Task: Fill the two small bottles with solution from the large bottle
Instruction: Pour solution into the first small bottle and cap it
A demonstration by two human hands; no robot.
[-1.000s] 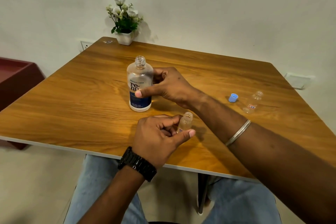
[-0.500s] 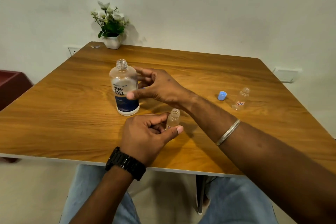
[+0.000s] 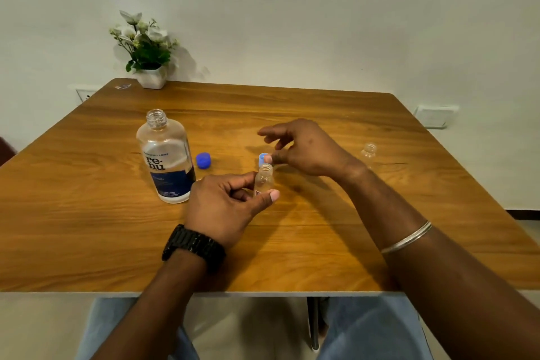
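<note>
The large clear solution bottle (image 3: 165,155) stands uncapped left of centre, partly filled, with its dark blue cap (image 3: 203,160) lying on the wooden table (image 3: 87,213) beside it. My left hand (image 3: 225,204) grips one small clear bottle (image 3: 264,180) upright, its mouth open. My right hand (image 3: 306,149) pinches a small light-blue cap (image 3: 262,158) between thumb and fingertip, just behind and above that small bottle's mouth. The second small bottle (image 3: 368,152) stands uncapped at the right, apart from both hands.
A white pot of flowers (image 3: 146,52) sits at the table's far left corner, with a small wrapper (image 3: 122,86) lying near it. Wall sockets (image 3: 435,117) are behind the table. My knees show below the near edge.
My right hand has let go of the large bottle and moved right, now pinching the light-blue cap that lay by the second small bottle. The dark blue cap has come into sight.
</note>
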